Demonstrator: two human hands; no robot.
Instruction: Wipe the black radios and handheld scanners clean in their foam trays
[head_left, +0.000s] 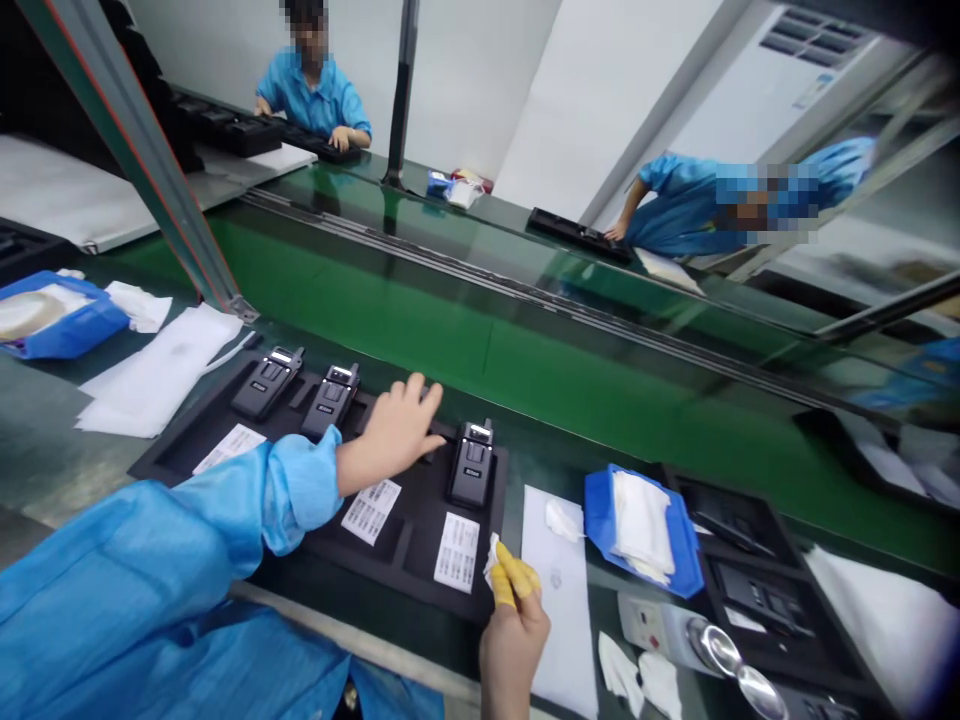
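My left hand (pixel 396 430) reaches over the black foam tray (pixel 409 570) with its fingers spread, palm down. It hides most of whatever sits beneath it; a dark edge shows beside the thumb. My right hand (pixel 516 622), with yellow finger cots on its fingertips, pinches a small white wipe (pixel 492 560) at the tray's right corner. Black two-way radios lie in the tray: one at the left (pixel 268 383), another beside it (pixel 330 402), and one right of my left hand (pixel 472 465). White label sheets (pixel 457 553) lie in front of them.
A blue bin (pixel 600 510) of folded white wipes stands at right, near a metal-lidded dispenser (pixel 716 648) and another black tray (pixel 814 560). White sheets (pixel 161 370) and a blue bin (pixel 82 325) are at left. Two co-workers in blue sit beyond the green conveyor (pixel 480 340).
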